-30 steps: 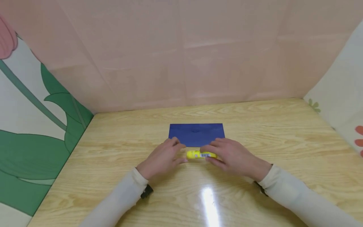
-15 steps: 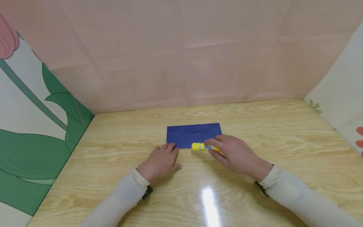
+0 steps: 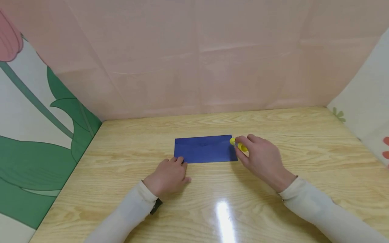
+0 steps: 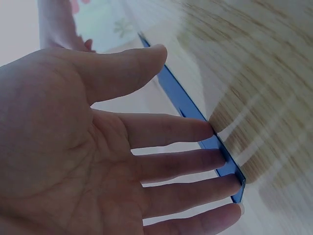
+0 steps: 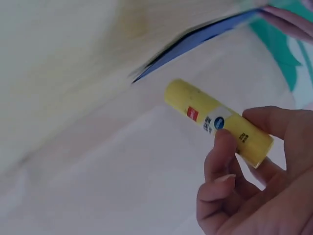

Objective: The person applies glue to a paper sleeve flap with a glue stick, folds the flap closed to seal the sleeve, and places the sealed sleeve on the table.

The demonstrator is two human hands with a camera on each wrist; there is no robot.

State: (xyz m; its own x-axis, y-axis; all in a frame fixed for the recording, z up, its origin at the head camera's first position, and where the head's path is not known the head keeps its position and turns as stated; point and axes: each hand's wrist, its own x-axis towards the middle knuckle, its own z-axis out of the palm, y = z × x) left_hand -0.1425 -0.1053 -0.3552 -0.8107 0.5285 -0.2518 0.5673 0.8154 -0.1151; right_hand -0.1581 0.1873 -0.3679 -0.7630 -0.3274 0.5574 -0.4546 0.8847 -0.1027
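A blue envelope point(image 3: 204, 150) lies flat on the wooden table, its flap side facing up. My left hand point(image 3: 170, 177) rests at its near left corner with straight fingers; in the left wrist view the fingertips point(image 4: 230, 183) touch the envelope's edge point(image 4: 178, 93). Over the envelope's right end, my right hand point(image 3: 262, 160) pinches a yellow glue stick point(image 3: 240, 145) between thumb and fingers. The right wrist view shows the glue stick point(image 5: 220, 122) tilted, with a red and white label, apart from the envelope point(image 5: 195, 41).
The wooden table point(image 3: 121, 145) meets a pink backdrop point(image 3: 194, 67) behind the envelope. A panel with green leaves point(image 3: 36, 162) borders the left side, and a white panel with flowers point(image 3: 364, 111) the right. A bright light reflection shows on the near tabletop.
My right hand has carried the glue stick right and away from me, turning it. My left hand has left the glue stick's end for the envelope, which has slid slightly left and nearer.
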